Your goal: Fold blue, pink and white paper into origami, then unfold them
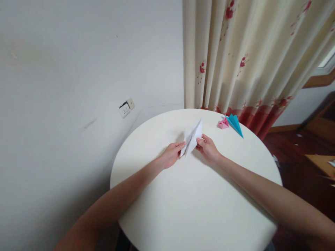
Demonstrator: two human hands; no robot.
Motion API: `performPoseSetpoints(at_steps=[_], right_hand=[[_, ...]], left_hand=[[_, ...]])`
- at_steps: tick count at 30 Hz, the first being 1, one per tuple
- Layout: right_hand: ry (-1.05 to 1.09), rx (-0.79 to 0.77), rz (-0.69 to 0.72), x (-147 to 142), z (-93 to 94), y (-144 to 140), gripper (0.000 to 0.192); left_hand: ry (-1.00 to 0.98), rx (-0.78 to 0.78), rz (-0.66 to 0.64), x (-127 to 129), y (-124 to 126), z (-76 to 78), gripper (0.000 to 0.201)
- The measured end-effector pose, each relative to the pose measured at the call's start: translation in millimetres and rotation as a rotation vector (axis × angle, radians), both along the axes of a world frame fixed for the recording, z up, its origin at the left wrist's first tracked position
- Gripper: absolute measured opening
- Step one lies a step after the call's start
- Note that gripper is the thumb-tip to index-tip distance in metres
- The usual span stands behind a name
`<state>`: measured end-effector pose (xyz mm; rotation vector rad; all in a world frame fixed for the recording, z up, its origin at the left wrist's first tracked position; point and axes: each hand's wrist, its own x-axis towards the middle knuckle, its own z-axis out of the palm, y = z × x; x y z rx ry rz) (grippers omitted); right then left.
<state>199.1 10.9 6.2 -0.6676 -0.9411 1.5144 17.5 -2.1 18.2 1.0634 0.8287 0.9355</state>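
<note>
A folded sheet of white paper is held between both hands, tilted above the table, with a crease or gap running along its middle. My left hand pinches its left edge, thumb on top and fingers partly hidden beneath. On the opposite side, my right hand grips the right edge between thumb and fingers. Toward the table's far right lie a pink folded-paper piece and a blue paper plane, both apart from my hands.
The round white table stands close to a pale wall with a socket. Cream curtains with red flowers hang behind its far edge. At right, a wooden item is above the dark floor.
</note>
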Motion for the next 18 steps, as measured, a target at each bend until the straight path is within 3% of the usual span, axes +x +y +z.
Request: performPoseSetpoints(at_steps=[3, 9, 14, 18], right_hand=[[-0.008, 0.013, -0.01, 1, 0.2, 0, 0.035], [-0.116, -0.01, -0.138, 0, -5.6, 5, 0.039], [-0.078, 0.043, -0.263, 2, -7.8, 10, 0.032], [-0.058, 0.079, -0.285, 4, -6.3, 11, 0.029]], left_hand=[[-0.001, 0.049, -0.012, -2, 0, 0.4, 0.038], [0.123, 0.255, 0.118, 1, -2, 1.6, 0.049], [-0.005, 0.092, -0.057, 1, -6, 5.7, 0.036], [0.025, 0.052, -0.159, 0, -6, 1.7, 0.031]])
